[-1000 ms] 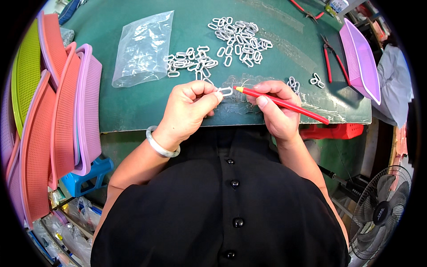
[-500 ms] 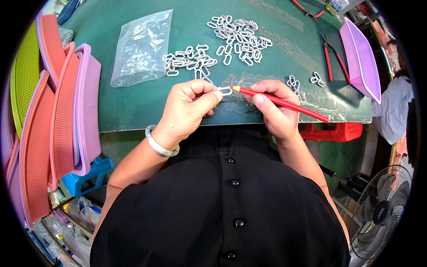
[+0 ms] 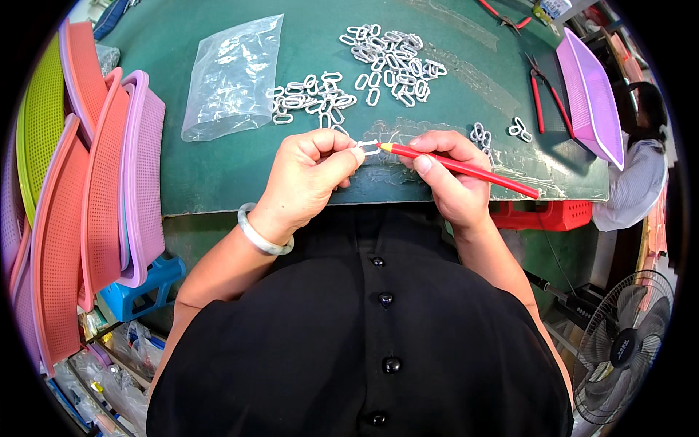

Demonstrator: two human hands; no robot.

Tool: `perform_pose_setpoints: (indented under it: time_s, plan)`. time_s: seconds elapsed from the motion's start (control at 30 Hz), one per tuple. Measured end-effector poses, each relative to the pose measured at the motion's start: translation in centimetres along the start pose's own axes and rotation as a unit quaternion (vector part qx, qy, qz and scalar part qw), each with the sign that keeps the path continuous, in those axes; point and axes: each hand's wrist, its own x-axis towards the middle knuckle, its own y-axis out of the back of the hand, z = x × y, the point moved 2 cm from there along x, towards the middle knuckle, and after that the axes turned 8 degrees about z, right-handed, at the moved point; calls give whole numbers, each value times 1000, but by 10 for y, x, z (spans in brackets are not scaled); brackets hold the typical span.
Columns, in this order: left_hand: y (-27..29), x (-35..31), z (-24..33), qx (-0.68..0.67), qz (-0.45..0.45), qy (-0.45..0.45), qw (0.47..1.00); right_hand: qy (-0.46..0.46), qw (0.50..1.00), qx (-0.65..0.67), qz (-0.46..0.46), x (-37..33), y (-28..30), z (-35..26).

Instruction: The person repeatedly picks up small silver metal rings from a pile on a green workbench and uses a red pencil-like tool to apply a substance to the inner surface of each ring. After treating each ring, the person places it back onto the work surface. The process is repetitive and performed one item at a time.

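Observation:
Between the thumb and fingers of my left hand (image 3: 314,171) is a pale oval chain link (image 3: 370,148), held near the table's front edge. My right hand (image 3: 455,175) grips a red pencil (image 3: 473,171) like a pen, its tip at the right end of that link. Beyond my left hand lies a pile of pale links (image 3: 313,96). A bigger pile of links (image 3: 393,62) is farther back. Close to my right hand are a few links (image 3: 480,136), and two or so joined links (image 3: 520,130) rest to their right.
A clear plastic bag (image 3: 231,80) lies left on the green table (image 3: 466,87). Red-handled pliers (image 3: 542,95) and a purple basket (image 3: 588,98) are at the right. Stacked baskets (image 3: 142,182) crowd the left side. A fan (image 3: 625,349) stands lower right, near another person (image 3: 637,182).
My hands, the link and the red pencil stay nearly where they were. At the far right, the other person has shifted slightly to the left.

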Motion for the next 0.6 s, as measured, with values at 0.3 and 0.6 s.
perform_pose_setpoints:
  time_s: [0.3, 0.6]
  plan:
    - [0, 0, -1, 5, 4, 2, 1000, 11, 1000, -1, 19, 2, 2, 2]
    - [0, 0, 0, 3, 4, 3, 1000, 9, 1000, 11, 19, 1, 3, 4]
